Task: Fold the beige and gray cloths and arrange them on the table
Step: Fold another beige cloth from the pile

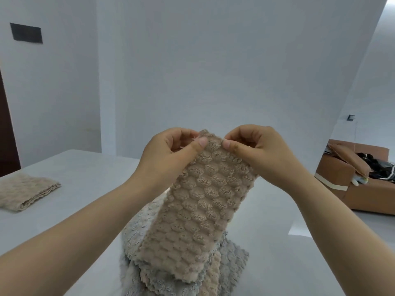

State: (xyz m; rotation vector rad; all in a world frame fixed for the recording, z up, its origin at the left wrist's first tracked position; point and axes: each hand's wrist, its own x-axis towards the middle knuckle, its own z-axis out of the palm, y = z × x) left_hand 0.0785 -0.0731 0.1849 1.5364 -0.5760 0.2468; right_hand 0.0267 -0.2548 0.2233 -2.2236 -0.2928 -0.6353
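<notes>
A beige bubble-textured cloth (198,210) hangs in the air, folded into a long narrow strip. My left hand (168,154) pinches its top left corner between thumb and fingers. My right hand (254,150) pinches the top right corner the same way. Under the hanging cloth, a loose pile of gray cloths (233,259) mixed with some beige lies on the white table (89,180). A folded beige cloth (25,191) rests flat at the table's far left.
A white wall rises just behind the table. A brown sofa (346,178) with dark items on it stands to the right, beyond the table's right edge. A dark door frame is at the far left.
</notes>
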